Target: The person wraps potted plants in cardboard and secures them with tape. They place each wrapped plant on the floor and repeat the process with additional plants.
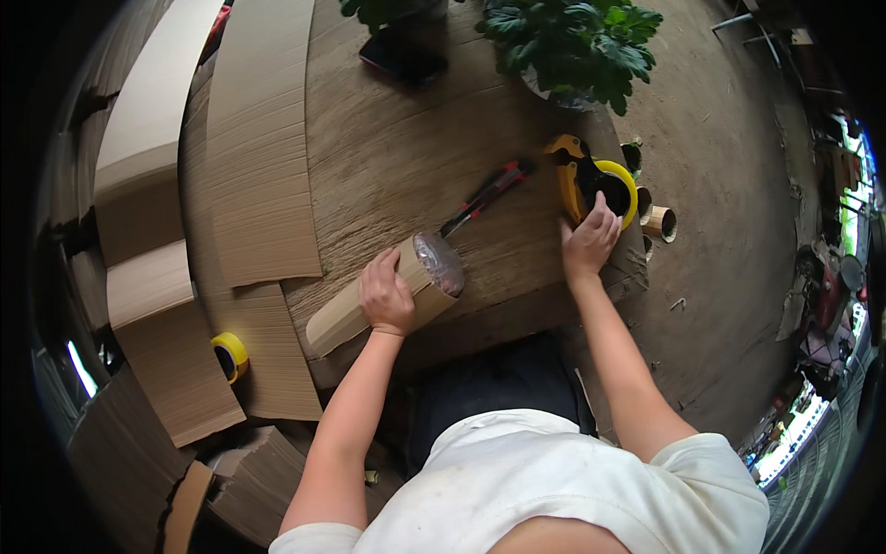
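Observation:
My left hand (386,294) wraps over a brown cardboard tube (346,317), which lies slanted near the table's front edge. Clear plastic (437,262) shows at the tube's far right end, with something inside it that I cannot make out. Over to the right, my right hand (592,242) closes on a yellow-and-black tape dispenser (570,185) carrying a roll of yellow tape (631,196). Its fingertips reach the dark middle of the roll. Between the hands lies a red-and-black utility knife (486,194), just beyond the plastic end.
Leafy potted plants (577,46) and a dark phone-like object (403,60) stand at the table's (397,138) far side. Flat cardboard sheets (263,138) cover the left, with another yellow tape roll (231,357). Short cardboard tubes (661,223) lie past the right edge.

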Demonstrator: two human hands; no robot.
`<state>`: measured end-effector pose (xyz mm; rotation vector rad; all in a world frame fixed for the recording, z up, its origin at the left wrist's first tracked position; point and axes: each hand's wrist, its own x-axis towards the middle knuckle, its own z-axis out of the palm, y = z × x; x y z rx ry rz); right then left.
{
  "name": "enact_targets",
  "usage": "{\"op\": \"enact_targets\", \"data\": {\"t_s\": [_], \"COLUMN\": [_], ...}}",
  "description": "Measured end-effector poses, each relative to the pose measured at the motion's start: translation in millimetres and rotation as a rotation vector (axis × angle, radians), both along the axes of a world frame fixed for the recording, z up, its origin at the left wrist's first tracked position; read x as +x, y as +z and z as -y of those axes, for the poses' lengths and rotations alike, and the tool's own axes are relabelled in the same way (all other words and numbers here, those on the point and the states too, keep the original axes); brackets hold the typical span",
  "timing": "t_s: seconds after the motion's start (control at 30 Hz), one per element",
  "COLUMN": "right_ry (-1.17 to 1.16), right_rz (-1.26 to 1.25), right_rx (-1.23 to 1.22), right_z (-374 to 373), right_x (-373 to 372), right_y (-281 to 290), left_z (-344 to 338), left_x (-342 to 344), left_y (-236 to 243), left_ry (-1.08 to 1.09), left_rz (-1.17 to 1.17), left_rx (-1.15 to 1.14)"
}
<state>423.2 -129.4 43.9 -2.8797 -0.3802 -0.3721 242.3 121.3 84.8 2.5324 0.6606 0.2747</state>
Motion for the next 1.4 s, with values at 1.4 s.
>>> {"op": "enact_targets", "data": {"t_s": [1.4], "right_ry": [-0.287], "right_rz": [-1.374], "right_rx": [0.767], "right_z": [-199], "right_x": [-48], "right_y": [200], "left_z": [-1], "left_x": [-15], "left_y": [-13], "left_ry": [0.041], "left_rz": [0.245], "left_rx": [-0.071]}}
